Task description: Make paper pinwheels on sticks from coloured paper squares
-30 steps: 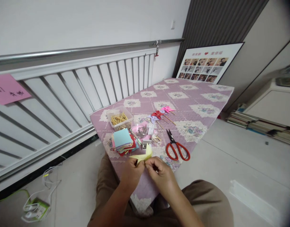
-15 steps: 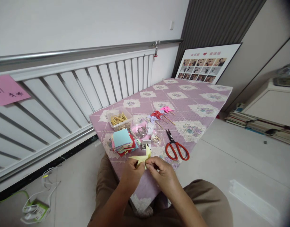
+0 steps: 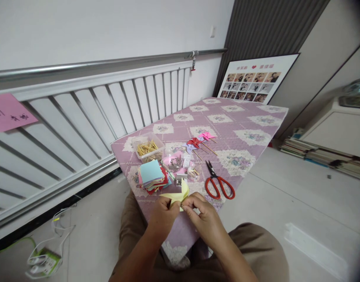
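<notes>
My left hand (image 3: 165, 213) pinches a yellow paper pinwheel (image 3: 176, 196) over the table's near corner, with folded blades pointing left and up. At the pinwheel's middle, the thumb and forefinger of my right hand (image 3: 201, 211) are pressed together on a tiny dark piece, too small to name. Just beyond the hands stands a small open box (image 3: 181, 179) with little metal parts in it. A stack of coloured paper squares (image 3: 152, 172), light blue on top, lies left of it. Red-handled scissors (image 3: 217, 183) rest at the right, blades partly open.
A clear plastic tub (image 3: 148, 148) holds many short wooden sticks. Beside it are a pink tray (image 3: 174, 162) of small metal pieces and a round clear container (image 3: 193, 172). Finished pinwheels (image 3: 195, 142) on sticks lie farther back. A white radiator (image 3: 121, 103) borders the table's left side.
The yellow pinwheel has tilted slightly, its upright blade looking a bit wider. My right fingers have shifted very little at its middle. Everything else on the table stays put.
</notes>
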{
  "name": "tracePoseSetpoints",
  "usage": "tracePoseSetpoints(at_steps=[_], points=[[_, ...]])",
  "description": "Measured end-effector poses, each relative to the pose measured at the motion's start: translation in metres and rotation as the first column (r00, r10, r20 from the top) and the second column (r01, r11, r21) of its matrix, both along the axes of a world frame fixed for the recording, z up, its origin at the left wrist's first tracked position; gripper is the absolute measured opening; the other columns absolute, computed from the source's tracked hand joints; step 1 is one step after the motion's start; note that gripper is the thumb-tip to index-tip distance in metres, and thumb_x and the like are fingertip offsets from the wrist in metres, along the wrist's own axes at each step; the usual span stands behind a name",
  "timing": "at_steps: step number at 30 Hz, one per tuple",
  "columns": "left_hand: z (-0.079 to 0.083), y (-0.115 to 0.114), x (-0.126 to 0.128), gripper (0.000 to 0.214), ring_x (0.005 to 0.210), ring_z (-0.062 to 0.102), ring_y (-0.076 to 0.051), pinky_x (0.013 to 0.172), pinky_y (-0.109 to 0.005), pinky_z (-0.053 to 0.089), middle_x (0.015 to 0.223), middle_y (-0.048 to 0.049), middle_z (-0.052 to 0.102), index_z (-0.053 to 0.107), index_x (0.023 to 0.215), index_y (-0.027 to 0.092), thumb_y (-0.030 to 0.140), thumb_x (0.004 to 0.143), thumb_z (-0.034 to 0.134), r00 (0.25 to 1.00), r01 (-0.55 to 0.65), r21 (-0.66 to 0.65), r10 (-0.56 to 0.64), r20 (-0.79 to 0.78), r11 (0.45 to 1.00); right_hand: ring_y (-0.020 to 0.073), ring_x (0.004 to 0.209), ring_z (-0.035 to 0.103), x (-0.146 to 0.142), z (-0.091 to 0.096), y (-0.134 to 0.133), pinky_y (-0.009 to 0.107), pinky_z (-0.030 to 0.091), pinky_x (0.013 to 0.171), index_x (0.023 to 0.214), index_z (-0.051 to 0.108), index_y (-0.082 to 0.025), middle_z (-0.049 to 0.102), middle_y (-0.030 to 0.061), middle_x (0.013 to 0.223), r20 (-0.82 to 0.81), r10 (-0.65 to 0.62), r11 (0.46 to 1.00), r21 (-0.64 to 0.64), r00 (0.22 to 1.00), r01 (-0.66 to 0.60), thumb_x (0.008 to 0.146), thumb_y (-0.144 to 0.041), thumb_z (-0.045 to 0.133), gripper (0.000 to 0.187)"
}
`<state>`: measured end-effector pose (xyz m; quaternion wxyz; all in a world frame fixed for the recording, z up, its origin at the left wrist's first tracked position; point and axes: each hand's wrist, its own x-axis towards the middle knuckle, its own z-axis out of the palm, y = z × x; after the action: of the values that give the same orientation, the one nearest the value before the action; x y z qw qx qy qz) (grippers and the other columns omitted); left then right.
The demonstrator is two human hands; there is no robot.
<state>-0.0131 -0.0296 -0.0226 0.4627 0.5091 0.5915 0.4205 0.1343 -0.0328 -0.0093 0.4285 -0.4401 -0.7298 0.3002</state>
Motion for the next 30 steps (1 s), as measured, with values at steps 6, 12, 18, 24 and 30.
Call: tracePoseSetpoints(at_steps=[6,12,18,24,30], points=[[0.009,-0.002,-0.001,0.02,0.052,0.033,-0.009,0.049,-0.023,0.025,0.052,0.0056,0.037,0.046,0.054,0.018,0.028,0.071,0.052,0.999,0.034,0.018,-0.033,-0.035,0.999,0.0151,0.068,0.049,0.002,0.0,0.0,0.025,0.038,0.063,0.072,0.057,-0.021,0.047,-0.0019,0.071,-0.065,0.035,0.994,-0.103,0.997,-0.042,0.088,-0.018,0.054,0.016],[0.017,-0.004,-0.001,0.019,0.052,0.035,-0.009,0.049,-0.023,0.026,0.051,0.0052,0.04,0.046,0.054,0.018,0.025,0.071,0.052,0.995,0.048,0.054,-0.043,-0.089,0.997,0.0139,0.067,0.046,0.003,0.001,0.0,0.025,0.036,0.063,0.072,0.058,-0.02,0.045,-0.0033,0.07,-0.138,0.032,0.976,-0.208,0.99,-0.06,0.087,-0.022,0.056,0.016],[0.008,-0.004,-0.002,0.018,0.056,0.041,-0.011,0.054,-0.023,0.032,0.057,0.0036,0.048,0.053,0.059,0.017,0.025,0.074,0.05,0.994,0.089,0.082,-0.084,-0.072,0.993,0.0139,0.065,0.044,0.001,-0.003,0.0,0.025,0.035,0.061,0.072,0.059,-0.02,0.044,-0.0036,0.069,-0.198,-0.014,0.961,-0.275,0.98,-0.042,0.086,-0.028,0.057,0.015],[0.0,-0.002,-0.001,0.02,0.055,0.042,-0.011,0.053,-0.024,0.033,0.056,0.0029,0.05,0.061,0.064,0.014,0.025,0.076,0.05,0.993,0.065,0.069,-0.057,-0.106,0.996,0.0159,0.067,0.048,-0.003,0.0,0.0,0.028,0.038,0.064,0.07,0.053,-0.021,0.049,-0.0027,0.071,-0.171,-0.188,0.95,-0.281,0.967,0.135,0.075,-0.027,0.063,0.012],[0.01,-0.001,0.0,0.021,0.057,0.05,-0.012,0.054,-0.022,0.037,0.063,0.0007,0.062,0.069,0.072,0.013,0.021,0.075,0.05,0.991,0.098,0.086,-0.09,-0.099,0.991,0.0209,0.082,0.057,-0.004,0.002,0.0,0.032,0.045,0.072,0.098,0.051,-0.022,0.058,0.0017,0.091,-0.172,-0.34,0.906,-0.323,0.924,0.273,0.066,-0.03,0.07,0.038]])
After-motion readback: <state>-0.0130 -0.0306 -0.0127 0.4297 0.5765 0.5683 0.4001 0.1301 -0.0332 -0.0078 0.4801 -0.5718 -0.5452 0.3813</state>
